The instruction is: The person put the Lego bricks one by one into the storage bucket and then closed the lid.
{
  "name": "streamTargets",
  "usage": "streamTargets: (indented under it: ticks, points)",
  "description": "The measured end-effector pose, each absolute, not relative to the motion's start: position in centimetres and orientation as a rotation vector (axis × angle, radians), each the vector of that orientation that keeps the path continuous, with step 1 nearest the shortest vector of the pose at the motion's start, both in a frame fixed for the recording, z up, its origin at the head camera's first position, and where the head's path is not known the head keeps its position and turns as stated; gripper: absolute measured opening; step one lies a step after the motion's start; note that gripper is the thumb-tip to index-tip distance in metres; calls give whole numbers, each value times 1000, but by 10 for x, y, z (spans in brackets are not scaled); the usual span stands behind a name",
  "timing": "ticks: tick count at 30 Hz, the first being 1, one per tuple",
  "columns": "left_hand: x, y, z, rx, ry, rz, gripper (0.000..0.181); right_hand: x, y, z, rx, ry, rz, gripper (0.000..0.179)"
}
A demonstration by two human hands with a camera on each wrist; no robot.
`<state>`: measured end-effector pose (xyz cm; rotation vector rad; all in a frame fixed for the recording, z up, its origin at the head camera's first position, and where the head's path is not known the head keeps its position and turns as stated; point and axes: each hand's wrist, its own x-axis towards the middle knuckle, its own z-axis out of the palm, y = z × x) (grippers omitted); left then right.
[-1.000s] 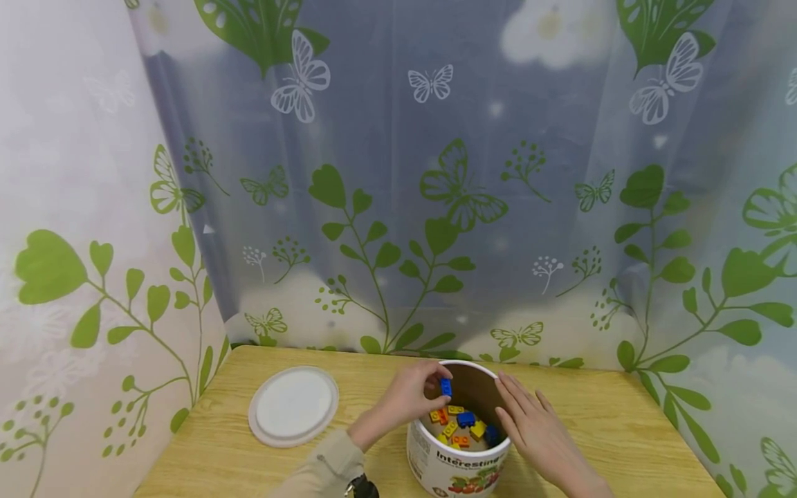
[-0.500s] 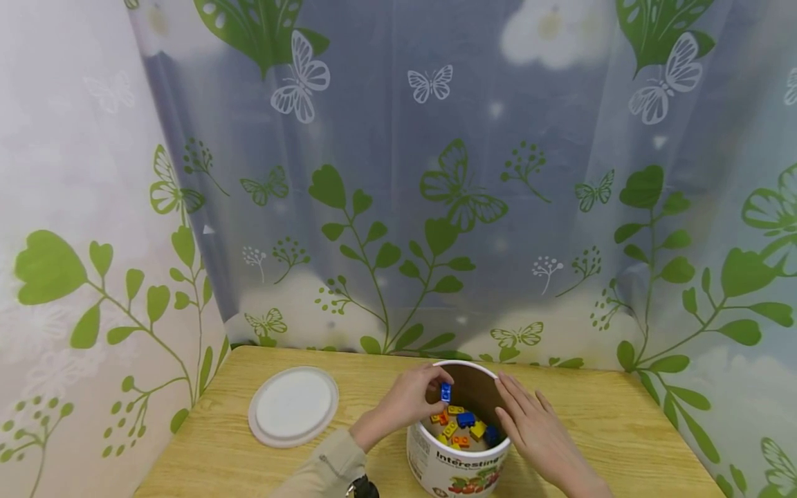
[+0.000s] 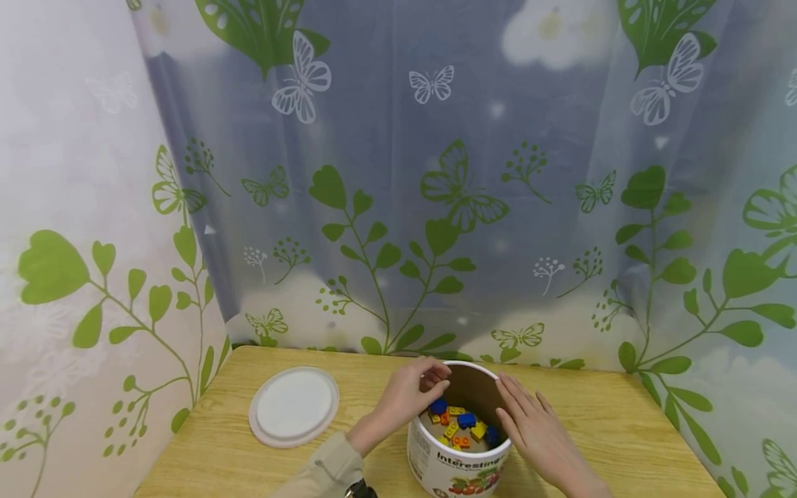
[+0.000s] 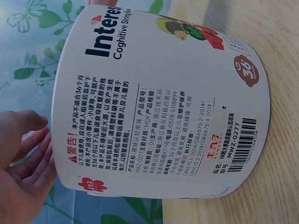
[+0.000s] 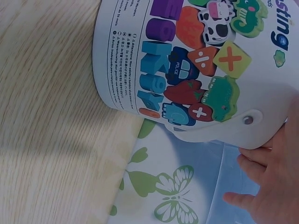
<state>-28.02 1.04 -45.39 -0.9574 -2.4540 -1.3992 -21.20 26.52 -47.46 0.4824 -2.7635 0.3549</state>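
Observation:
A white round bucket [image 3: 454, 477] printed with "Interesting" stands on the table, holding several blue, yellow and orange toy bricks. My left hand [image 3: 405, 391] is over its left rim, thumb and fingers apart with nothing between them. Just below that thumb, a blue brick [image 3: 438, 406] lies inside among the others. In the left wrist view, the left hand [image 4: 23, 163] is at the bucket's rim, beside the printed label. My right hand [image 3: 535, 429] rests with straight fingers on the right rim. The right wrist view shows the right hand [image 5: 275, 182] by the bucket's handle pivot [image 5: 247, 120].
A round white lid [image 3: 294, 406] lies flat on the wooden table [image 3: 205, 443], left of the bucket. Behind the table hangs a curtain [image 3: 349, 277] with leaves and butterflies. More of the curtain is at the left and right sides.
My left hand has let go of the blue brick it was pinching, and the brick has dropped into the bucket. Its fingers have spread slightly. The right hand has stayed on the rim.

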Motion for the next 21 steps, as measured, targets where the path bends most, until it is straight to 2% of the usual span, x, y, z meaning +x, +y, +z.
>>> streamTargets:
  ticks: [11, 18, 21]
  points:
    - [-274, 3, -448, -915, -2380, -1460, 14, -212, 265, -476, 478, -2768, 422, 52]
    - [-273, -2, -446, -906, -2363, -1471, 14, -211, 264, -470, 466, -2753, 632, 57]
    - [-273, -5, -446, -886, -2361, -1480, 14, -211, 263, -467, 459, -2653, 739, 54]
